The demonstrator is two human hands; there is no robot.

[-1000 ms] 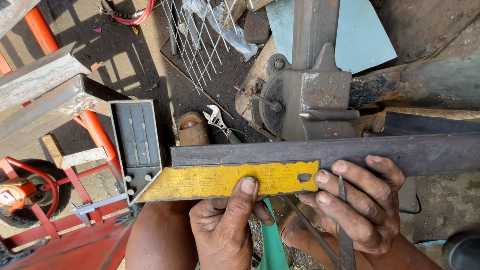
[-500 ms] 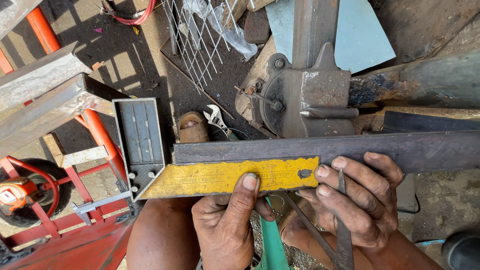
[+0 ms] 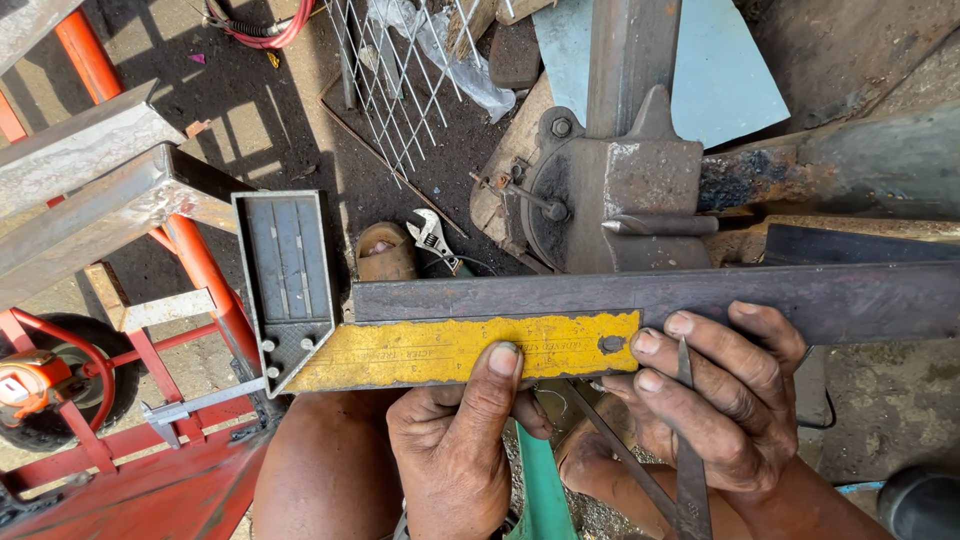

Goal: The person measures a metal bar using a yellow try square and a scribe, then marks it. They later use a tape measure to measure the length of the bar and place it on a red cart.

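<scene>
A try square with a yellow blade [image 3: 440, 352] and a grey metal stock [image 3: 287, 280] lies against a dark steel bar [image 3: 640, 295] that runs left to right. My left hand [image 3: 462, 440] presses its thumb down on the yellow blade. My right hand [image 3: 722, 400] rests its fingertips on the bar at the blade's right end and holds a thin metal scriber [image 3: 688, 450] between the fingers. The stock hangs off the bar's left end.
A heavy bench vise [image 3: 620, 190] stands behind the bar. An adjustable wrench [image 3: 432, 238] and a wire mesh panel [image 3: 400, 80] lie on the dark ground. Steel angle pieces [image 3: 90, 200], an orange frame [image 3: 195, 260] and a red wheeled cart [image 3: 60, 390] sit at the left.
The square's stock has slid slightly right, closer to the bar's left end. Both hands stay in place on the blade and bar.
</scene>
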